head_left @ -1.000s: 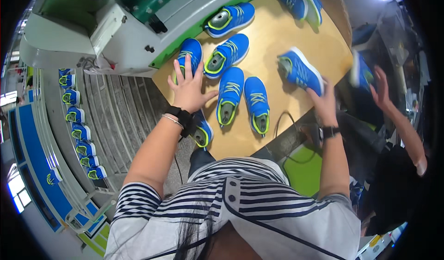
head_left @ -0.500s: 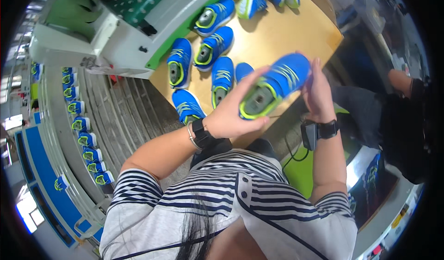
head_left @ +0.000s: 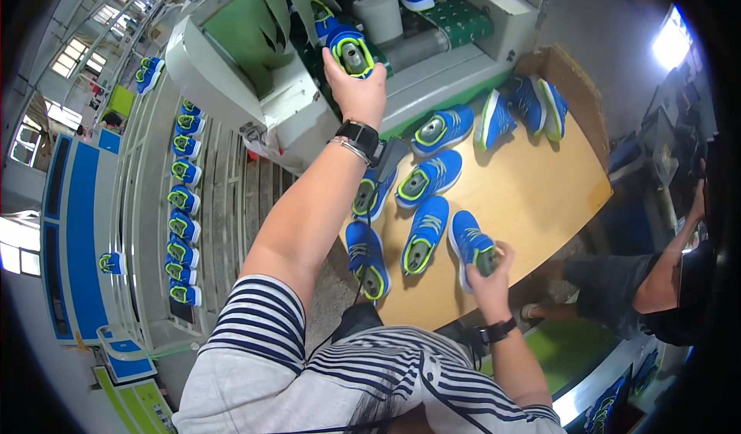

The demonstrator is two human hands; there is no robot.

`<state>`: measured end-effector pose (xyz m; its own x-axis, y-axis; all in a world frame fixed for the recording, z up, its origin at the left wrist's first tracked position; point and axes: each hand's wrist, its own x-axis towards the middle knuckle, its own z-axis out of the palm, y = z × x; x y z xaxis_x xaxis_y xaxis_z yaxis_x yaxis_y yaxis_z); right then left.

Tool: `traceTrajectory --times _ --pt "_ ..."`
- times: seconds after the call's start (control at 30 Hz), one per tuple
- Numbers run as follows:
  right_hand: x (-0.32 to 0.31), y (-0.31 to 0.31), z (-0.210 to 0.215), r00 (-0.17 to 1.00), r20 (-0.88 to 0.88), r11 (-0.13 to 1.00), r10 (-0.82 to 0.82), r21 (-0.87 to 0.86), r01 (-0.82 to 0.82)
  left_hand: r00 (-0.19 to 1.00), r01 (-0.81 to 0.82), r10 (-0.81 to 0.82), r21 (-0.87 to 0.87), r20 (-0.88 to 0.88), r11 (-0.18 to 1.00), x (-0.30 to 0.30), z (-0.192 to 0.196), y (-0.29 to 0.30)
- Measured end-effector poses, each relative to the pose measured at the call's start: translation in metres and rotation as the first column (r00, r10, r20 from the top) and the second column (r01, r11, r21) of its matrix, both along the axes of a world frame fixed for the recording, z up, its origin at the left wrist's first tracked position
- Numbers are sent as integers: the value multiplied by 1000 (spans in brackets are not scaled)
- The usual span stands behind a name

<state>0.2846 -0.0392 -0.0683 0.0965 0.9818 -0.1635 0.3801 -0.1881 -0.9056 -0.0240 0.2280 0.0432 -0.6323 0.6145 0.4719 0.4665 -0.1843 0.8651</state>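
Observation:
My left hand (head_left: 361,94) is stretched far forward and grips the heel end of a blue sneaker (head_left: 350,52) with a yellow-green collar and a grey last inside. That sneaker is at the machine's mouth, beside another blue sneaker (head_left: 323,18) under the hanging strips. My right hand (head_left: 492,279) is closed around the heel of a second sneaker (head_left: 468,241), which lies on the near part of the tan table (head_left: 525,210), toe pointing away. Left of it lies a laced sneaker (head_left: 424,235), then one more (head_left: 367,260) at the table's left edge.
Several more sneakers (head_left: 444,129) rest along the table's far side, some tipped on their sides. Cut curtain strips (head_left: 279,13) hang over the machine's green dotted belt (head_left: 461,25). A rack (head_left: 183,225) with a row of sneakers stands left. Another person (head_left: 617,291) is at right.
Before, both hands held one sneaker above the table. Now my left hand has reached forward to the machine with a sneaker, and my right hand has gone down to another on the table.

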Motion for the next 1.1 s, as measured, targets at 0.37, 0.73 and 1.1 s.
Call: traceTrajectory --times 0.37,0.73,1.1 --pt "-36 303 202 995 16 682 95 728 -76 978 168 -188 -190 -92 967 -19 12 -49" --pt "-11 373 128 944 242 749 223 577 -325 853 300 -495 -623 -164 722 -12 -24 -192" --pt "170 4 49 983 -31 889 182 -423 -178 695 573 -710 -509 -113 642 178 -105 -19"
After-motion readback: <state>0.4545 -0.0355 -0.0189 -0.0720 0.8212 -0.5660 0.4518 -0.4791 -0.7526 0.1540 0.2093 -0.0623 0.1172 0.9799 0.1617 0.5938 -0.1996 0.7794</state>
